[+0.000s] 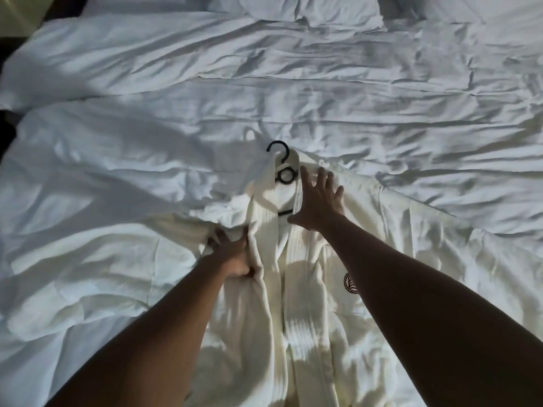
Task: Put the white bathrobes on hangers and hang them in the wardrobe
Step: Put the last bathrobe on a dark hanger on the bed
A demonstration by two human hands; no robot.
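Note:
A white bathrobe (296, 277) lies spread front-up on the bed, with a dark round emblem on its chest at the right. A black hanger (282, 167) sits inside its collar; the hook and ring stick out above the neck and a short piece of its bar shows lower down. My right hand (318, 201) lies flat with spread fingers on the robe's right shoulder beside the collar. My left hand (232, 254) grips a fold of the robe's left front edge, thumb tucked under the cloth. The rest of the hanger is hidden under the fabric.
The robe rests on a wide bed with a rumpled white duvet (323, 92). Pillows (296, 7) line the far edge. A dark gap and a bit of furniture (8, 22) show at the far left. No wardrobe is in view.

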